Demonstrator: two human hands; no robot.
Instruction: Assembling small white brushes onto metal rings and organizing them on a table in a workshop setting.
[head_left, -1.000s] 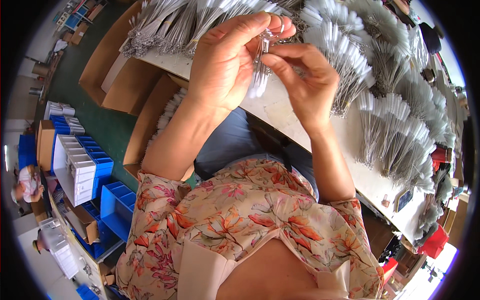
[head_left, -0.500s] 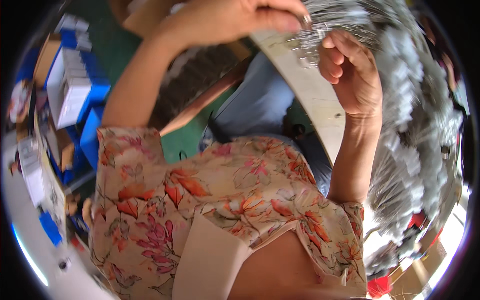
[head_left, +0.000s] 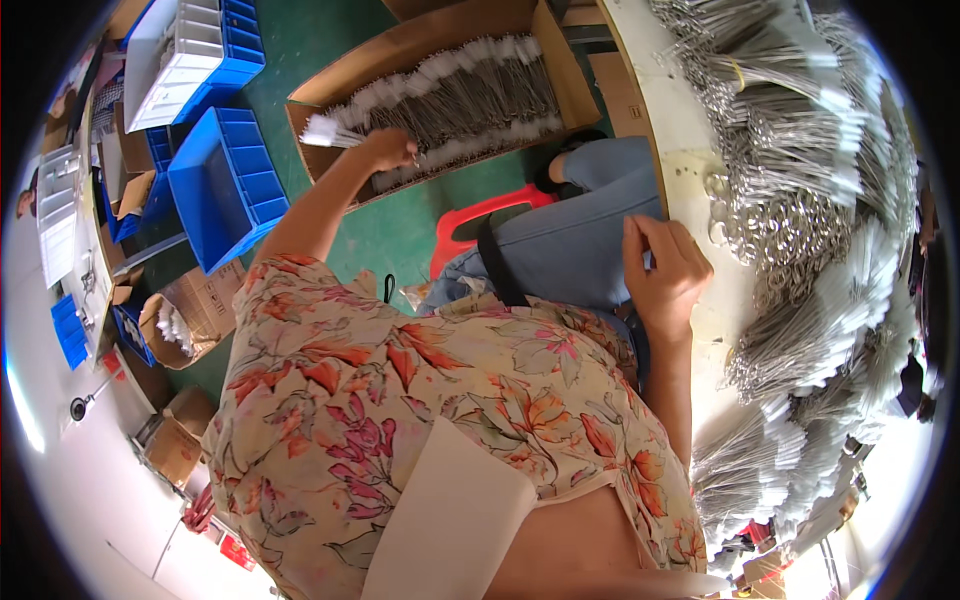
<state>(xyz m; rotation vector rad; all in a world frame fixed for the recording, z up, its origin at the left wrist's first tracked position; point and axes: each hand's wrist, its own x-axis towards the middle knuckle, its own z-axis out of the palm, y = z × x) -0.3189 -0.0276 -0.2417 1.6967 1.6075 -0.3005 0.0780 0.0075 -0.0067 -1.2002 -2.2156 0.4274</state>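
White-tipped wire brushes [head_left: 325,131], a small bundle, and we have them over the left end of the cardboard box [head_left: 575,75]! Our left hand [head_left: 387,150] is closed around their wires, tips poking out to the left; whether they touch anything beneath, we cannot tell. Our right hand [head_left: 668,275] waits by the edge of the table [head_left: 690,170], fingers loosely curled, thumb side gapped, no brush visible in it.

Now for tidy work: we should keep the wires gathered, turn the bundle parallel to the packed brushes [head_left: 465,85], and lower it flat, letting go gently so no ring snags a neighbour. Tips dragged across that row could bend, we reckon.

And what a change from a second ago! Then both our hands were together above the table, working at a small bundle and its ring; now they are well apart, the left swung out over the box, the right down by the table's edge. The box, only partly visible then, shows its packed rows.
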